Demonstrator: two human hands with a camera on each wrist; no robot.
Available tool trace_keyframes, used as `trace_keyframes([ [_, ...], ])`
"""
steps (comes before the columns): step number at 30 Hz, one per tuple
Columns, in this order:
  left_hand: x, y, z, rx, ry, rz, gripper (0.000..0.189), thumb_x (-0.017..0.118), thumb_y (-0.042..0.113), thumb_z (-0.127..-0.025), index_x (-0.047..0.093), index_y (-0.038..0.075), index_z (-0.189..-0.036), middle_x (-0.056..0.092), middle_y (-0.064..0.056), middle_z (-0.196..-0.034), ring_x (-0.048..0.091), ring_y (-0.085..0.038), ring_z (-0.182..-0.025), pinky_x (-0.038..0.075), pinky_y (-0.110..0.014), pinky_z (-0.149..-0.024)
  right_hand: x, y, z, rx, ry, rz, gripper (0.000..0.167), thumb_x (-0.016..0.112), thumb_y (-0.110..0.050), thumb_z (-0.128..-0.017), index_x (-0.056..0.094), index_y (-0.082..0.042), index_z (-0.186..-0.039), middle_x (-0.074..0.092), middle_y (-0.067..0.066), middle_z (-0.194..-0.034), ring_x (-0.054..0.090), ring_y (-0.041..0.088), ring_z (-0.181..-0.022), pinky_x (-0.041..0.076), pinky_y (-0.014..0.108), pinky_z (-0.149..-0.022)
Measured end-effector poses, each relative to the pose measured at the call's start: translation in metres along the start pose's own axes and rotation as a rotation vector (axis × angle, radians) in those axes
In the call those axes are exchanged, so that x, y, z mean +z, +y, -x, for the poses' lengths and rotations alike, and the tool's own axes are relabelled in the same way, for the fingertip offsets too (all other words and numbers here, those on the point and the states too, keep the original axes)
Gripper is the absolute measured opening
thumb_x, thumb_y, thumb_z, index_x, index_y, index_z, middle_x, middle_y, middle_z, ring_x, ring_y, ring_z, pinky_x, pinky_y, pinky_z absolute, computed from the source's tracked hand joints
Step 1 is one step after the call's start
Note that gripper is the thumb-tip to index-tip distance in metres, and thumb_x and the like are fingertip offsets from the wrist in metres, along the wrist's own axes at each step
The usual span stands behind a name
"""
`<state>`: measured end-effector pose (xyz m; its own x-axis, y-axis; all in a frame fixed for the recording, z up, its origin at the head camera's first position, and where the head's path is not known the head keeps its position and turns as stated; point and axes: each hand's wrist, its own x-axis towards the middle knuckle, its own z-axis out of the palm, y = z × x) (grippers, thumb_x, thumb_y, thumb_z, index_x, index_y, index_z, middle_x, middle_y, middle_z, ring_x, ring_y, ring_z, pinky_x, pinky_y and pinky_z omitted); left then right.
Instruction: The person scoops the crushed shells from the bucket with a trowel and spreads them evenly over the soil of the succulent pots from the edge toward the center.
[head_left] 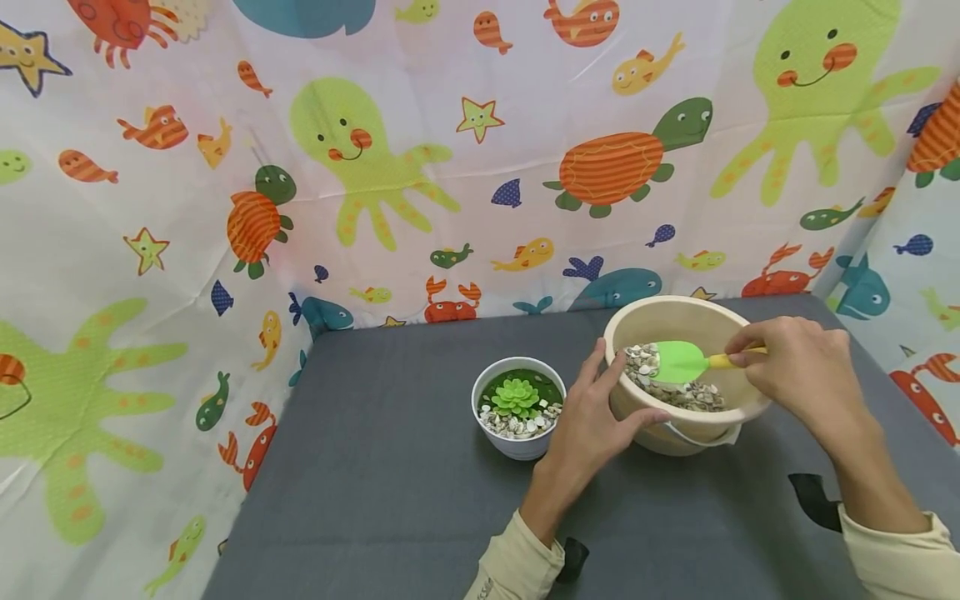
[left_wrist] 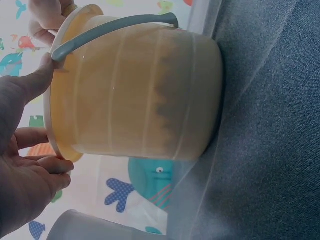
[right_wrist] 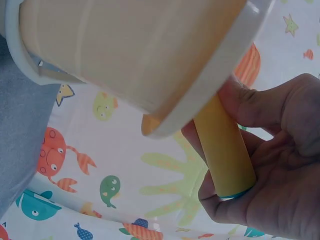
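My right hand (head_left: 802, 367) pinches the yellow handle (right_wrist: 225, 147) of a toy shovel (head_left: 681, 362) with a green blade. The blade lies inside a cream bucket (head_left: 652, 437), its tip among pale pebbles or shell bits (head_left: 701, 397). At the bucket's left side my left hand (head_left: 588, 421) holds the rim, thumb on the near side and fingers round the left, as the left wrist view shows. The bucket stands upright, its grey carrying handle (left_wrist: 120, 25) hanging down on the near side. The shovel's blade is hidden in both wrist views.
Left of the bucket, close by my left hand, stands a small white pot (head_left: 521, 447) with a green succulent (head_left: 515, 398) and pale stones. A dark grey cloth (head_left: 390, 467) covers the table. Behind and beside it hangs a sea-animal print curtain (head_left: 420, 75).
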<state>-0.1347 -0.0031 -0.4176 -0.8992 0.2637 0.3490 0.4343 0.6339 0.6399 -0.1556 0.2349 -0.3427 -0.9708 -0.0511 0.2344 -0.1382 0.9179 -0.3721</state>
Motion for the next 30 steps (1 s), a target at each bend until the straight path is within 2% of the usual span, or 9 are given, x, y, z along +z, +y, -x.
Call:
trace_keyframes([
  [3, 0.000, 0.000, 0.000, 0.001, 0.000, 0.005, 0.084, 0.084, 0.049, -0.086, 0.052, 0.011, -0.154, 0.034, -0.013, -0.171, 0.048, -0.030, -0.151, 0.051, -0.041, -0.115, -0.002, 0.001, 0.001, 0.003, 0.003, -0.022, 0.018, 0.076, 0.005, -0.075, 0.080, 0.005, -0.093, 0.075, 0.030, -0.089, 0.057, 0.045, -0.087, 0.028, 0.054, -0.072],
  [10, -0.001, 0.000, 0.000, 0.003, 0.002, -0.014, 0.084, 0.084, 0.049, -0.086, 0.052, 0.012, -0.154, 0.035, -0.013, -0.170, 0.046, -0.030, -0.152, 0.050, -0.042, -0.116, -0.009, 0.001, 0.005, 0.020, 0.031, -0.056, 0.018, 0.077, 0.005, -0.077, 0.080, 0.006, -0.095, 0.075, 0.030, -0.088, 0.057, 0.044, -0.085, 0.022, 0.049, -0.073],
  [17, -0.001, 0.000, 0.000, -0.009, -0.007, -0.032, 0.085, 0.084, 0.050, -0.086, 0.050, 0.016, -0.156, 0.035, -0.012, -0.170, 0.045, -0.034, -0.153, 0.048, -0.047, -0.118, -0.018, -0.004, 0.008, 0.043, 0.062, -0.047, 0.016, 0.074, 0.007, -0.079, 0.078, 0.008, -0.094, 0.073, 0.031, -0.085, 0.056, 0.046, -0.086, 0.025, 0.063, -0.080],
  [19, 0.000, -0.001, 0.000, -0.009, -0.007, -0.035, 0.087, 0.083, 0.051, -0.086, 0.050, 0.016, -0.157, 0.035, -0.012, -0.171, 0.044, -0.036, -0.153, 0.046, -0.049, -0.119, -0.022, -0.005, 0.009, 0.045, 0.075, -0.042, 0.015, 0.073, 0.007, -0.079, 0.079, 0.008, -0.093, 0.073, 0.030, -0.083, 0.056, 0.044, -0.083, 0.025, 0.061, -0.079],
  [24, 0.000, -0.002, -0.002, -0.011, -0.005, -0.044, 0.098, 0.083, 0.053, -0.085, 0.040, 0.010, -0.162, 0.034, -0.009, -0.171, 0.040, -0.030, -0.156, 0.036, -0.046, -0.127, -0.032, -0.008, 0.013, 0.043, 0.108, -0.029, 0.011, 0.074, 0.002, -0.081, 0.079, 0.005, -0.090, 0.072, 0.025, -0.076, 0.055, 0.038, -0.075, 0.021, 0.052, -0.074],
  [26, 0.000, -0.002, -0.002, -0.008, -0.005, -0.047, 0.102, 0.083, 0.054, -0.085, 0.035, 0.009, -0.163, 0.034, -0.009, -0.171, 0.039, -0.027, -0.157, 0.033, -0.044, -0.129, -0.035, -0.011, 0.014, 0.044, 0.111, -0.026, 0.009, 0.076, 0.000, -0.082, 0.079, 0.004, -0.089, 0.072, 0.023, -0.073, 0.054, 0.037, -0.074, 0.022, 0.053, -0.074],
  [30, -0.002, -0.003, -0.001, 0.001, -0.012, -0.062, 0.100, 0.082, 0.054, -0.087, 0.036, 0.008, -0.163, 0.034, -0.010, -0.171, 0.038, -0.027, -0.158, 0.034, -0.044, -0.129, -0.042, -0.015, 0.017, 0.028, 0.123, -0.023, 0.007, 0.076, 0.000, -0.083, 0.080, 0.003, -0.088, 0.068, 0.014, -0.062, 0.051, 0.031, -0.067, 0.023, 0.055, -0.073],
])
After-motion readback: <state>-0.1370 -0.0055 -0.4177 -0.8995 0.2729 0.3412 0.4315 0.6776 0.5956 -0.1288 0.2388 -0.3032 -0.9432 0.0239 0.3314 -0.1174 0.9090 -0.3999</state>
